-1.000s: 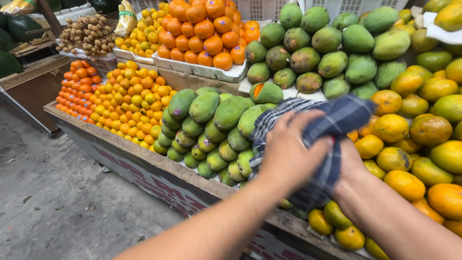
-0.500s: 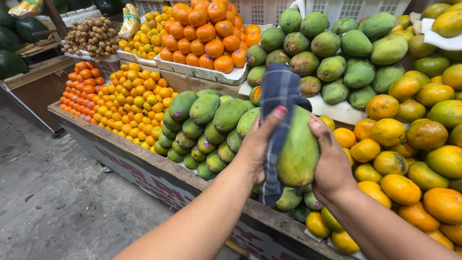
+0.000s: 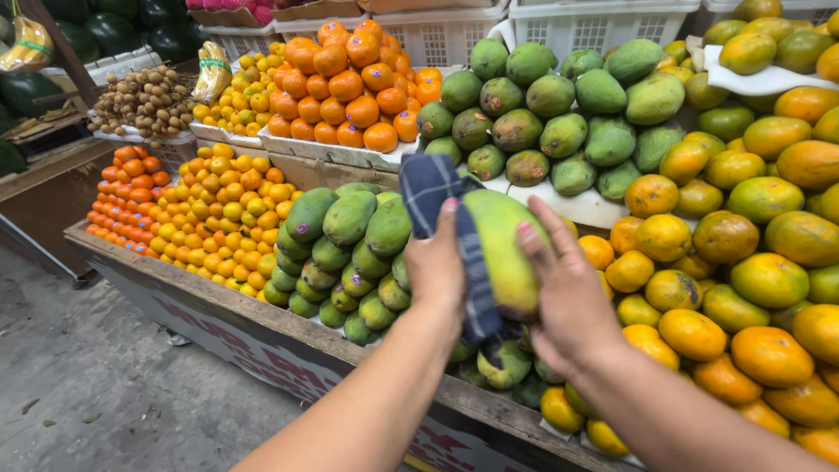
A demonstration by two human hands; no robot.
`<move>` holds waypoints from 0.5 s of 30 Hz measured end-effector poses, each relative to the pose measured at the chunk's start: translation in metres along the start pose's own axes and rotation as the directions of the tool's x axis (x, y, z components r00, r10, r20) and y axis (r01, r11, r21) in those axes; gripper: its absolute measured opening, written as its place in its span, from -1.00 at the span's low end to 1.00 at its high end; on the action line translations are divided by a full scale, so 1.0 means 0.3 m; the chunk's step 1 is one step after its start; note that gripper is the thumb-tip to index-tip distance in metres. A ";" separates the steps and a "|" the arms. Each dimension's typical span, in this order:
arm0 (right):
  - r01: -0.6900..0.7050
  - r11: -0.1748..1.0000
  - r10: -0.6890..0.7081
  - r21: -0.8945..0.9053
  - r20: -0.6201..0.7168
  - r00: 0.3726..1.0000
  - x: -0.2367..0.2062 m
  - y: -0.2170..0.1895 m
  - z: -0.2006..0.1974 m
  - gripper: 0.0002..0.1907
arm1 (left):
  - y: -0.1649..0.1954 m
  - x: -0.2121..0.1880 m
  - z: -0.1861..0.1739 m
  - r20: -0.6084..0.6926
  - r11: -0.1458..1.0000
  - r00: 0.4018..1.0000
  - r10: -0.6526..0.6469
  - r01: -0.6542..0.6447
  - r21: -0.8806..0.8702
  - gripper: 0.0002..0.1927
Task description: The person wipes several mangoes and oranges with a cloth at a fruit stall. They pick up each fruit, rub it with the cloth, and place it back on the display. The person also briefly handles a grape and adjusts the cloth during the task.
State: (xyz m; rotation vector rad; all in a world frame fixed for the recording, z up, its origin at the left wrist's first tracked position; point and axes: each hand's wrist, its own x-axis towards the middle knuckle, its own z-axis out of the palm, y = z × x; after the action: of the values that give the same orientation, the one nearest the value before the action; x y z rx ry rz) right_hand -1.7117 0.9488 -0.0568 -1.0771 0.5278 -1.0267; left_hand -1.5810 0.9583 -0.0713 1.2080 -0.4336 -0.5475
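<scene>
**Mango wiped w/ cloth at fruit stall**

Both hands held one big green-yellow mango (image 3: 502, 249) up over the worktop (image 3: 218, 301). Left hand (image 3: 437, 267) had its fingers closed round a dark blue checked cloth (image 3: 433, 188), pressing it vs. the mango's left side; cloth ran up past the fingertips & hung below the palm. Right hand (image 3: 568, 297) cupped the mango's right side, fingers partly spread, thumb not visible. Green mangoes (image 3: 350, 236) lay just left of & below the left fingers; yellow-orange mangoes (image 3: 699, 288) right of the right fingers; oranges (image 3: 350, 79) well beyond.

Two bare forearms — no sleeves, hands (image 3: 502, 284) ungloved, ringless
</scene>
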 end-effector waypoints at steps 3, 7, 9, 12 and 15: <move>-0.221 0.908 0.179 0.356 0.149 0.973 0.055 -0.021 -0.041 -0.57 | -0.008 -0.091 0.049 0.247 0.799 0.791 0.559 -0.594 0.095 -0.61; -0.449 0.806 0.469 0.386 0.046 0.882 0.053 0.007 -0.064 -0.59 | 0.014 -0.107 0.046 0.456 0.402 0.596 0.661 -0.794 0.455 -0.25; -0.525 0.740 0.599 0.421 -0.057 0.799 0.016 0.030 -0.065 -0.55 | 0.021 -0.032 0.018 0.610 0.842 0.787 0.091 -0.388 0.375 -0.38; -0.592 0.666 0.679 0.454 -0.040 0.733 -0.037 0.046 -0.062 -0.53 | -0.013 0.089 -0.037 0.618 0.900 0.785 -0.038 -0.243 0.363 -0.41; -0.616 0.621 0.674 0.484 0.072 0.736 -0.052 0.047 -0.055 -0.46 | -0.019 0.169 -0.074 0.451 0.700 0.891 -0.051 -0.291 0.653 -0.46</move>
State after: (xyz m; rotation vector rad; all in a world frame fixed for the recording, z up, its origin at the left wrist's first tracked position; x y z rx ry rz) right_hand -1.7258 0.9564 -0.0783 -0.3097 0.6499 -0.5140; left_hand -1.5287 0.9428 -0.0821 1.7840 -1.1980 -0.5512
